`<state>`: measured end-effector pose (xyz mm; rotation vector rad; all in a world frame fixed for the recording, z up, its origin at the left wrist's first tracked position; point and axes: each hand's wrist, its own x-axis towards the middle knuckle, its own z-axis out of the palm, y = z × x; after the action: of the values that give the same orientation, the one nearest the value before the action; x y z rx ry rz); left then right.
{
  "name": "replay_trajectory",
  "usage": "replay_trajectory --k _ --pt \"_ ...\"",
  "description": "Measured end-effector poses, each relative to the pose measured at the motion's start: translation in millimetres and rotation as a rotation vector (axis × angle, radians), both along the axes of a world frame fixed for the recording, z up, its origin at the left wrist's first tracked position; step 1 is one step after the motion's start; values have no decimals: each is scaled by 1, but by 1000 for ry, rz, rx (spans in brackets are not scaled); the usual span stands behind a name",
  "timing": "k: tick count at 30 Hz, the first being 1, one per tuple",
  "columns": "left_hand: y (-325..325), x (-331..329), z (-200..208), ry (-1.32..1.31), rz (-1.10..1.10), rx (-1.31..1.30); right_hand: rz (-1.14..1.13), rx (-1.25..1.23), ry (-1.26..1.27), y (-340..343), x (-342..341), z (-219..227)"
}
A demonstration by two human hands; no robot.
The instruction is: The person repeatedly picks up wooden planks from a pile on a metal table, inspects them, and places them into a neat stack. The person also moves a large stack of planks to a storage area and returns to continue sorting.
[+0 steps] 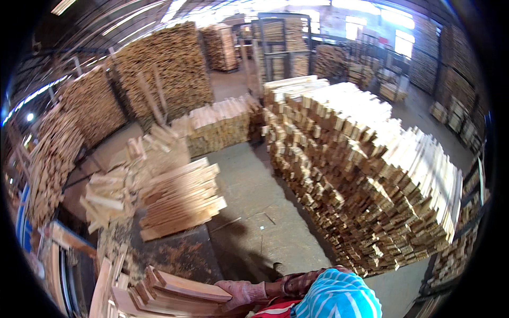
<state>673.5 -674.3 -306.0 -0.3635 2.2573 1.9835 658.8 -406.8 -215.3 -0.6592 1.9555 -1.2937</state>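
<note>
Neither of my own hands can be made out. At the lower edge a co-worker's blue-and-white striped head covering [339,297] shows from above, with red clothing beside it. The co-worker's plaid-sleeved arm stretches left to a pale, dirty work glove [243,293]. That gloved hand is closed on the right end of a bundle of wooden boards [183,286]. The boards lie side by side, slightly staggered, partly cut off by the lower edge. The co-worker's other hand is hidden.
A long, high stack of lumber [339,175] fills the right. Loose boards [180,199] lie in a row at left of centre, near scattered offcuts [106,196]. Tall wood stacks [164,69] stand behind. Thin sticks lie on the concrete floor [270,228]. A metal-edged machine [66,265] is at lower left.
</note>
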Motion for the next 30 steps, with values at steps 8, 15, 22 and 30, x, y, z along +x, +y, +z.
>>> replay_trajectory --k 8,15,22,30 --pt "92 -123 25 150 -279 -211 -509 -160 175 139 -86 -15" --pt "129 -269 106 325 -475 -349 -833 -461 397 248 -182 36" --pt "228 -497 183 535 -599 -137 -1094 -663 632 318 -295 89" --pt "433 -726 325 432 -928 187 -1293 -1086 564 386 -480 157"
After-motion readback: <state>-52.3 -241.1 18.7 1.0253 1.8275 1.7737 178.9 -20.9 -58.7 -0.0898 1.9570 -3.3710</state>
